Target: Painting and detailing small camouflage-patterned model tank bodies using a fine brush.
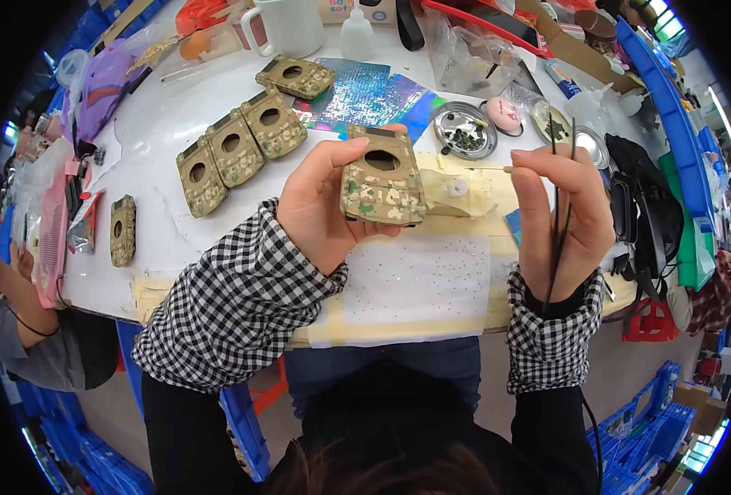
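Observation:
My left hand (320,210) holds up a camouflage-patterned plastic shell (382,186) with a round hole in its top, raised above the white table (167,132). My right hand (559,219) is closed around thin black wires (559,198) that stick up past the fingers, and pinches a small thin stick (497,169) pointing left toward the shell. Both sleeves are black-and-white checked. A beige part (456,194) lies on the table just behind the shell.
Three matching camouflage shells (233,148) lie in a row at the left, one more (295,77) behind and one (122,231) near the left edge. A metal dish (464,130) of small dark pieces, shiny sheets (365,95), a white jug (291,29). Another person's arm (19,305) at lower left.

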Demonstrator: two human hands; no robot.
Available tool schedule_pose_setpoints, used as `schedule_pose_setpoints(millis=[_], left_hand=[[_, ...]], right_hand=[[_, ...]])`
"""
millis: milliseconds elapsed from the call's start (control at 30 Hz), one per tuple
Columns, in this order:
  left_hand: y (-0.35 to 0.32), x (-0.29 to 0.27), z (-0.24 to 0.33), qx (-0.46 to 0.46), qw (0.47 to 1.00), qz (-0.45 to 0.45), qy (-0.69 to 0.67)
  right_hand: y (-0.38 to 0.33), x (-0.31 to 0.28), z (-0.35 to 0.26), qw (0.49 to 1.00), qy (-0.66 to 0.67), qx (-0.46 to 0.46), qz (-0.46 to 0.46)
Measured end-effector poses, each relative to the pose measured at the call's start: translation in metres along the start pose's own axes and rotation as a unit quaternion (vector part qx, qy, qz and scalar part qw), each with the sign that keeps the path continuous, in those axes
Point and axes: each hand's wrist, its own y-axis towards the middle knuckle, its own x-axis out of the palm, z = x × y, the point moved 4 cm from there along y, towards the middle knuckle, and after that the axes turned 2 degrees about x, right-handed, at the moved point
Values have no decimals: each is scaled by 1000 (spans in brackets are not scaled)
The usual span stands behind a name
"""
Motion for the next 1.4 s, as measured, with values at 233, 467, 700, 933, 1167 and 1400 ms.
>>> schedule_pose_setpoints(millis=[233,467,700,933,1167,1400], left_hand=[[-2,6,-3,2,1000,1,-5],[-1,4,-6,5,1000,-10,-25],[-2,7,-5,19,1000,-17,-16],[-2,6,-5,24,999,-23,-28],[-3,6,-4,6,999,-14,-48],[-3,3,-2,3,1000,-5,-8]], right_hand=[[-7,19,1,960,272,65,-26],[-10,33,-3,940,317,106,-62],[-7,34,-4,956,263,80,-100],[-8,36,-4,952,274,90,-99],[-9,32,-1,935,325,137,-46],[-3,16,6,999,-16,43,7]])
